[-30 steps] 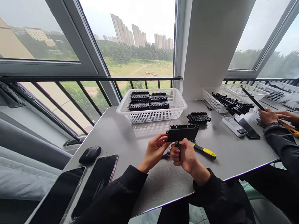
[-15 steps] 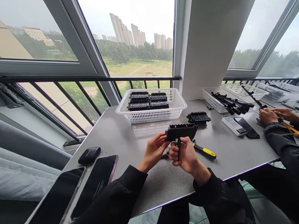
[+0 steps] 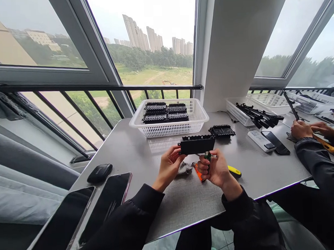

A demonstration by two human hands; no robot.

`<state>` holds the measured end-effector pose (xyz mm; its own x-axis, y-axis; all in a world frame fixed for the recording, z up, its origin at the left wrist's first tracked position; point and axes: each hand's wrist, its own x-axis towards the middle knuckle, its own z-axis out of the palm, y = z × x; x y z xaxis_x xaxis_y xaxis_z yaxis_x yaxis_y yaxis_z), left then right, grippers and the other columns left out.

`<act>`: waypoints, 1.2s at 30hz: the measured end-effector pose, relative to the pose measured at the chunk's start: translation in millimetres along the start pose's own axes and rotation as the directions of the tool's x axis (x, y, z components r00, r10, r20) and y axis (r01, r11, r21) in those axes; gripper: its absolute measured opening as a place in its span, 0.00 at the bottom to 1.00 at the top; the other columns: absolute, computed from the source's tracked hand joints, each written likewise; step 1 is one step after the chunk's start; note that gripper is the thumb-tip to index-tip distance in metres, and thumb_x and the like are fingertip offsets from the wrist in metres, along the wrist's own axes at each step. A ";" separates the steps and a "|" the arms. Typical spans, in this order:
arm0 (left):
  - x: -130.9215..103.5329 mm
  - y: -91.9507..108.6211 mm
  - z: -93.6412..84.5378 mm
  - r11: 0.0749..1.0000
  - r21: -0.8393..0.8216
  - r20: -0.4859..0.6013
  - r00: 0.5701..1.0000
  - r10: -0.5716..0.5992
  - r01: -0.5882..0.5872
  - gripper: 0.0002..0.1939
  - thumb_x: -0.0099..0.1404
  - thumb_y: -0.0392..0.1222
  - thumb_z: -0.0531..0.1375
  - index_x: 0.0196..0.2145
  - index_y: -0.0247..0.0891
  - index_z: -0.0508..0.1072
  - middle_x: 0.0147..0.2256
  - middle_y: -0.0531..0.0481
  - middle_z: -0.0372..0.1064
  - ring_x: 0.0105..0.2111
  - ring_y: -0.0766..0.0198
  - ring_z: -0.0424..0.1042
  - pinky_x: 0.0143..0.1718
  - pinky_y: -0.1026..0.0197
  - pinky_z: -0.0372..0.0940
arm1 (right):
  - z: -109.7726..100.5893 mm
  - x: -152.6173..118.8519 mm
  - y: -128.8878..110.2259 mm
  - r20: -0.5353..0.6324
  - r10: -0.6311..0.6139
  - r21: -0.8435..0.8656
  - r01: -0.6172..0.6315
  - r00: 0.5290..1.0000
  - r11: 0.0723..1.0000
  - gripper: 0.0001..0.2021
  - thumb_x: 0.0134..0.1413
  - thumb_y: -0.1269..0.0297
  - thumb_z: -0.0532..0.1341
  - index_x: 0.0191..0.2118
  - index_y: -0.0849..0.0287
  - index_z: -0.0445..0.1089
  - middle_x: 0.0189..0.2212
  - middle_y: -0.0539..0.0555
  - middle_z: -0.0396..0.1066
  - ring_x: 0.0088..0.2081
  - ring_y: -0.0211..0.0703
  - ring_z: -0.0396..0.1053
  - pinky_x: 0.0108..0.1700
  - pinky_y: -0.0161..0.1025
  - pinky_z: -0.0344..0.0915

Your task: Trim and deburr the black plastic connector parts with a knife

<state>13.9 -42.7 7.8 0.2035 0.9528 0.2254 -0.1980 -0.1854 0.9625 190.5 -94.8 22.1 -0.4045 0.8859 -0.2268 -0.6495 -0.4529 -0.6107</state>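
My left hand (image 3: 170, 164) pinches the left end of a black plastic part (image 3: 197, 145), a flat panel with a notched upper edge, held tilted above the table. My right hand (image 3: 214, 169) is closed around a small green lighter (image 3: 208, 156), its metal top upright just below the part's right half. Behind the right hand lie an orange object (image 3: 198, 171), partly hidden, and a yellow-and-black handle (image 3: 234, 171). A crumpled grey cloth (image 3: 185, 169) rests on the table between my hands. Another black notched part (image 3: 222, 131) lies beyond them.
A white basket (image 3: 170, 130) with several black parts stands at the back. Phones (image 3: 106, 205) and a black case (image 3: 99, 173) lie at left. On the right, a co-worker's hands (image 3: 301, 129) hold a black strip, near a basket (image 3: 240, 112) of long black pieces.
The black part has shifted left and turned flatter toward me. My right hand with the lighter has moved right, uncovering the orange object and cloth. The co-worker's strip has changed angle.
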 end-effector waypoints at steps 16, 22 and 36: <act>0.3 -1.4 -1.2 1.000 0.003 -0.008 1.000 -0.002 0.002 0.19 0.53 0.46 0.69 0.40 0.38 0.71 0.37 0.45 0.78 0.40 0.54 0.77 0.46 0.51 0.71 | 9.6 -6.5 -2.4 -0.022 -0.054 -0.083 0.052 0.998 0.995 0.19 0.47 0.45 0.55 0.22 0.56 0.53 0.20 0.45 0.48 0.22 0.34 0.43 0.20 0.31 0.36; 1.4 2.8 -2.4 0.998 -0.051 0.002 1.000 -0.026 0.026 0.22 0.52 0.46 0.69 0.44 0.37 0.71 0.38 0.45 0.77 0.38 0.55 0.77 0.47 0.47 0.72 | 0.5 -8.4 -9.2 -0.217 -0.738 -0.730 0.396 0.639 0.557 0.24 0.44 0.53 0.68 0.22 0.55 0.51 0.20 0.43 0.46 0.23 0.34 0.43 0.25 0.34 0.44; 2.8 2.9 -2.4 0.990 0.007 -0.002 0.990 -0.138 0.138 0.20 0.55 0.53 0.67 0.38 0.37 0.70 0.33 0.49 0.74 0.31 0.60 0.76 0.32 0.57 0.74 | -17.4 6.1 -3.0 -0.148 -0.771 -0.812 0.369 0.620 0.453 0.16 0.51 0.54 0.65 0.26 0.54 0.57 0.23 0.45 0.54 0.26 0.37 0.51 0.29 0.36 0.51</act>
<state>11.6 -40.0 10.8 0.2267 0.9698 0.0898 -0.1614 -0.0535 0.9854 201.2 -86.3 9.3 0.3454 0.9129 0.2175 0.0795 0.2024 -0.9761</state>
